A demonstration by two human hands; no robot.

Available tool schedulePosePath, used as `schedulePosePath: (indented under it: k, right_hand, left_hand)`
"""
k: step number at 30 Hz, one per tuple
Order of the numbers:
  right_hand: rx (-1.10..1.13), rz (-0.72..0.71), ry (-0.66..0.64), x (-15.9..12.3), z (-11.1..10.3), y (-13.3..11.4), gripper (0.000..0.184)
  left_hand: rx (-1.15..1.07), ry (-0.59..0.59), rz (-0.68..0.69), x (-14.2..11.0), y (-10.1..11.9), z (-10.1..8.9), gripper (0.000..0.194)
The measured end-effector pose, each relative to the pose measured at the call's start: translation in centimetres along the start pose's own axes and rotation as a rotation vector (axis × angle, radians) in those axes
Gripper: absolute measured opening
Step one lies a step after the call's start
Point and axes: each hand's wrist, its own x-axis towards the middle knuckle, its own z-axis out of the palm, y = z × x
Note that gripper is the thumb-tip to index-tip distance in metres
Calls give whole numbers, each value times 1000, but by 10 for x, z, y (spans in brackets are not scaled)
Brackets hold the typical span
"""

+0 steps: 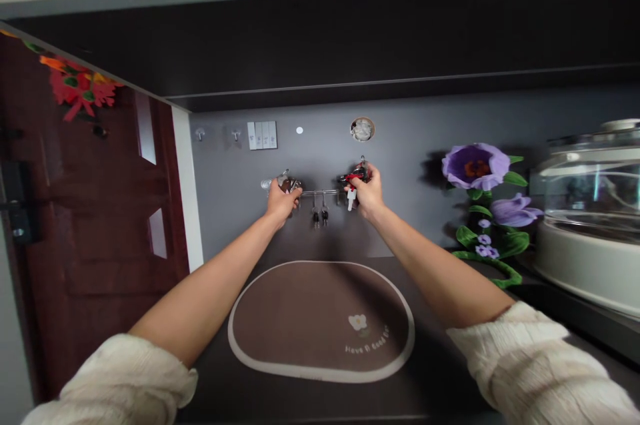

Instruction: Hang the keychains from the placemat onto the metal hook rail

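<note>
Well, from over this person's shoulder, the head camera's view shows both arms reaching across a dark counter (320, 405) to a grey wall panel (320, 165) behind it. The left hand (283, 201) sits at the left part of a slim metal hanging rail (320, 193), its fingers (293, 193) curled closed around a transparent brownish trinket (289, 183), which is mostly hidden by the grip. The right hand (364, 193) is at the rail's other end, its fingers (361, 178) closed on a red-and-black fob (354, 177), with a small white tag (351, 199) hanging just below. Exactly how each hand meets the rail is hidden. Two small dark keys (320, 215) dangle from the rail between the hands. Higher on the panel are a white switch plate (262, 135), two small wall hooks (217, 135), and a round hole stuffed with something white (362, 129). A brown oval placemat (320, 321) with a cream border lies on the counter below the rail. Purple flower decorations (475, 167) stand right of the hands, and a cream-based, glass-topped cooker (585, 211) sits near the counter's right edge. A dark red wooden door (100, 211) is off to the left, and cream sleeves (120, 378) show at the bottom.
</note>
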Motion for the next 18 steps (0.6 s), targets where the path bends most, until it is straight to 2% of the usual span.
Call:
schedulePosePath:
  k: [2,5,9,12,15,18]
  right_hand:
    - [-24,4,-59,-6,-3,-10,57]
    - [-109,89,-253,-25,-15,-23,51]
    - [-315,383,-572,-58,-40,-26,46]
    - [-505,545,-729,-81,-56,-12,55]
    - [-701,525,-821,-96,-64,7,63]
    - [-892,422,-941,-101,-65,17,65]
  left_hand:
    - [-29,-71,-4,-11,0,-5,36]
    - [-37,-208,-69,-34,-6,-18,36]
    - [12,-443,-207,-69,-29,-41,38]
    - [150,-576,-301,-91,-53,-57,38]
    - [242,-630,-299,-105,-77,-68,46]
    - [330,-597,-255,-111,-94,-75,56]
